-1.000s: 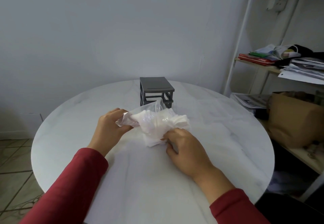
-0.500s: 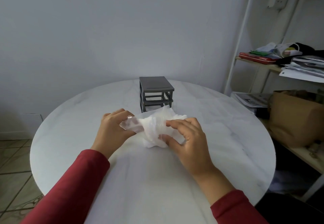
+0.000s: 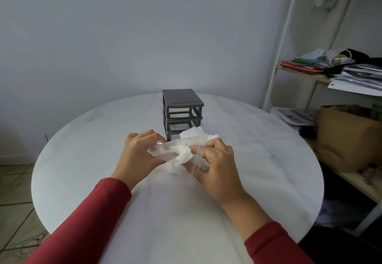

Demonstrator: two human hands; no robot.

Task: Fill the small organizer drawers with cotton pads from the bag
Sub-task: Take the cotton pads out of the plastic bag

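A clear plastic bag [image 3: 165,152] of white cotton pads [image 3: 182,157] lies on the round white table [image 3: 268,150], just in front of the small dark grey organizer [image 3: 182,112]. My left hand [image 3: 138,156] grips the bag's left end. My right hand [image 3: 219,164] has its fingers curled into the bag's right side, under the clear film, among the pads. A few white pads [image 3: 194,132] stick up behind my right hand, against the organizer's lowest level. The organizer's frame looks open at the front; I see no drawers in it.
A white shelf unit [image 3: 289,57] stands to the right with stacked papers and books [image 3: 355,73], a brown paper bag [image 3: 347,135] and newspapers [image 3: 295,116] below. A pale wall is behind the table. Tiled floor shows at the lower left.
My right hand moved from the bag's near edge up and into the bag, fingers now under the film. The bag got squeezed flatter between both hands. My left hand stayed in place.
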